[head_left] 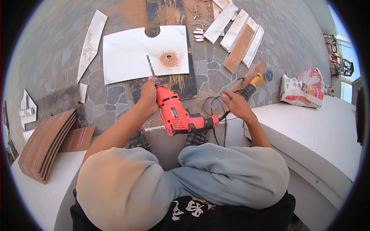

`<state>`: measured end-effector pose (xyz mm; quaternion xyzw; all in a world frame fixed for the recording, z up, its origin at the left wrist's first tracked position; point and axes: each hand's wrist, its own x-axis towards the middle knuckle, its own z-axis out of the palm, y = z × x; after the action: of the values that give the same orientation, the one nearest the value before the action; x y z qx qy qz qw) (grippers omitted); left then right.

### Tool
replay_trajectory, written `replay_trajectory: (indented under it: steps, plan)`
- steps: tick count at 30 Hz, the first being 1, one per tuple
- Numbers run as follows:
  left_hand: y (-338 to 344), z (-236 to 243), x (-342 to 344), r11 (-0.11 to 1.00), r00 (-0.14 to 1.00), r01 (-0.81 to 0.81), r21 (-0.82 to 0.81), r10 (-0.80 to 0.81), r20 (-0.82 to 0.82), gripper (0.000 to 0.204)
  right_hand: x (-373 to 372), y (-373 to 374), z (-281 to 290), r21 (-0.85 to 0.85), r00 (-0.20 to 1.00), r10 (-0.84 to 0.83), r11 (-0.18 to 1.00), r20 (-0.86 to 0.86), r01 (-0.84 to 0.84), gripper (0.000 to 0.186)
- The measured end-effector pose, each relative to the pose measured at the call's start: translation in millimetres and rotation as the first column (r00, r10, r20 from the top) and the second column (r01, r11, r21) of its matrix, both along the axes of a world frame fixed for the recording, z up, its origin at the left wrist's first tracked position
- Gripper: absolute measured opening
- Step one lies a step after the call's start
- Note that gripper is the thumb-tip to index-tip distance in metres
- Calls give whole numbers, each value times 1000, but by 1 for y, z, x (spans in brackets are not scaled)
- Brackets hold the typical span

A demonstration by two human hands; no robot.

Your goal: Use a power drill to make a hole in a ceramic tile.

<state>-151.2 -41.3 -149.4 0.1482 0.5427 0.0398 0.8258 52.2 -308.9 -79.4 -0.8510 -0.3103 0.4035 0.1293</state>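
Trousered knees (pixel 119 184) fill the near edge; the left hand (pixel 148 96) clasps the red drill (pixel 175 113) above them, bit (pixel 150 64) over the white tile (pixel 123 54); the right hand (pixel 238 105) half-curls beside the cord (pixel 222 117), grip unclear; stone paving (pixel 58 50) stretches past the tile's left edge; grinder (pixel 256 81) and ledge (pixel 316 127) crowd the right.

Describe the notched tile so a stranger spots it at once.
Over the stone floor, beyond the drill in the left hand, lies a broad white tile. Unlike the narrow white strips nearby, it has a rounded far-edge notch and a hole ringed by brown dust.
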Motion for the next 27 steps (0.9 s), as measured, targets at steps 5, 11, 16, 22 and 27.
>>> replay_trajectory:
  steps: [5,11,16,22,27]
  plan:
    - [-8,2,19,998,996,33,-50,-37,-84,40,-95,71,45,93,879,476,874,26,-476,94]
    - [60,-11,14,823,813,543,168,-565,142,49,-86,53,30,-3,917,381,923,118,-384,92]
    - [235,-112,-81,127,646,744,656,119,-754,76,-79,49,33,344,993,107,932,52,-118,82]
    - [204,-129,-72,430,761,618,658,-117,-638,74,-61,21,24,278,940,-260,907,-220,316,67]
    - [199,-131,-117,719,923,365,592,-196,-331,43,-62,26,32,208,773,-444,790,-454,577,54]
